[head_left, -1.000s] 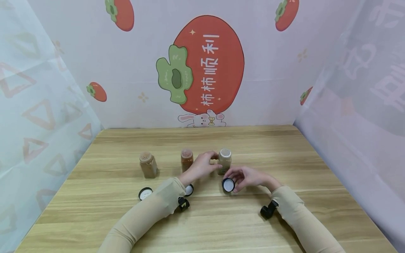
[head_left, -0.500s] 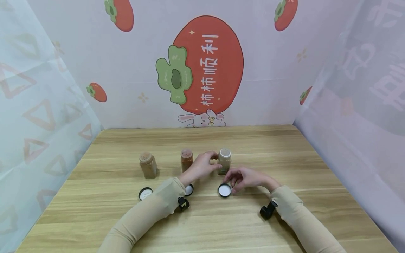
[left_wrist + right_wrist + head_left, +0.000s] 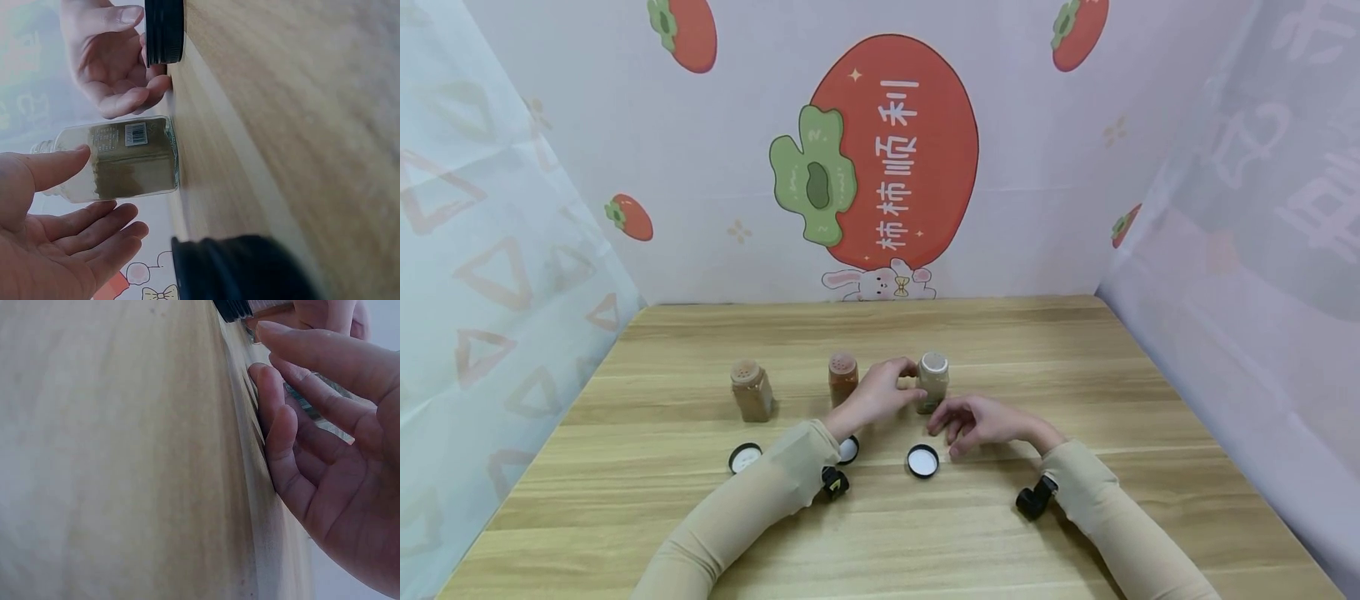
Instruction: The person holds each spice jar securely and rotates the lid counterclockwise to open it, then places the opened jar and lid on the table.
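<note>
My left hand (image 3: 880, 392) is around the left side of a glass spice jar (image 3: 933, 385) of greyish-green powder, thumb in front. In the left wrist view its fingers (image 3: 94, 228) look fairly straight, and the thumb overlaps the jar. The jar stands upright, a pale perforated top showing. Close by its front right, my right hand (image 3: 985, 421) rests low over the wood with loosely bent fingers, holding nothing. A black screw cap (image 3: 922, 461) lies white inside up on the table, just left of the right fingertips and apart from them.
A jar of reddish-brown powder (image 3: 843, 379) stands left of my left hand, and a tan powder jar (image 3: 751, 392) farther left. Two more black caps, a left one (image 3: 745, 457) and a partly covered one (image 3: 847, 451), lie in front of them. Printed cloth walls surround the wooden table (image 3: 1000, 542).
The right hand has let go of the cap, which was tilted at its fingers and has moved left and nearer to lie flat. The left hand and jars have stayed in place.
</note>
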### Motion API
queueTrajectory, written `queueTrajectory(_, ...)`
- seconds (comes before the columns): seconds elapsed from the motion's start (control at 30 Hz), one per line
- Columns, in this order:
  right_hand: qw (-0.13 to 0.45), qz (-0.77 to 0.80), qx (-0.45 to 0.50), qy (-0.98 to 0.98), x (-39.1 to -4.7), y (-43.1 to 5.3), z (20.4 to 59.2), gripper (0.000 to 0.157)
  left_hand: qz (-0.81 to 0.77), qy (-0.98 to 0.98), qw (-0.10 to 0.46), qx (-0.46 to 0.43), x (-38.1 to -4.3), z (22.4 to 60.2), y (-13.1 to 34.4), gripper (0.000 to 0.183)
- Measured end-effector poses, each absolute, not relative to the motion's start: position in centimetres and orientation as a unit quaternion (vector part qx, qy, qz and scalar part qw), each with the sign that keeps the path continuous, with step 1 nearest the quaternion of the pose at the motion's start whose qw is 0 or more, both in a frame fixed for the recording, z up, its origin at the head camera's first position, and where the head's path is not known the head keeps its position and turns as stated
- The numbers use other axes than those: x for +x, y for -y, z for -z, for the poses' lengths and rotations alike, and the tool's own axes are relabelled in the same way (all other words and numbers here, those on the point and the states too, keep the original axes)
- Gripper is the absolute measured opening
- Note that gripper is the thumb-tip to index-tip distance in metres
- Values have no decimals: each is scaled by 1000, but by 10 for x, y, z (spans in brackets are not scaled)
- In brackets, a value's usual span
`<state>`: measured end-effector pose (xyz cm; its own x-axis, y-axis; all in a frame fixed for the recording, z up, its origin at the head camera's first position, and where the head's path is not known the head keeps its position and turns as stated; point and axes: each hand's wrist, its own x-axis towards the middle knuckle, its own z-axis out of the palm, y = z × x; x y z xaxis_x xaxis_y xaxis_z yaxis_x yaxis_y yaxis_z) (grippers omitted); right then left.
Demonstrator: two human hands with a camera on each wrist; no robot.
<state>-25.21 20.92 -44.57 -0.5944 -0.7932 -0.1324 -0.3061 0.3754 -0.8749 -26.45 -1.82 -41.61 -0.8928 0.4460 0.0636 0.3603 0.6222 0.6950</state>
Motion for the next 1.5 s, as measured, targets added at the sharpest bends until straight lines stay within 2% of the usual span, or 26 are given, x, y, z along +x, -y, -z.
queueTrajectory(0.4, 237, 375, -391, -807, -240, -197, 443, 51, -381, -896, 61, 222, -265, 417, 20, 43)
queueTrajectory(1.2, 205, 332, -445, -806, -239, -181, 446, 49, -377, -896, 54, 227, -265, 416, 20, 41)
queueTrajectory(1.5, 219, 336, -430, -809, -238, -184, 441, 47, -376, -896, 57, 227, -262, 414, 19, 42)
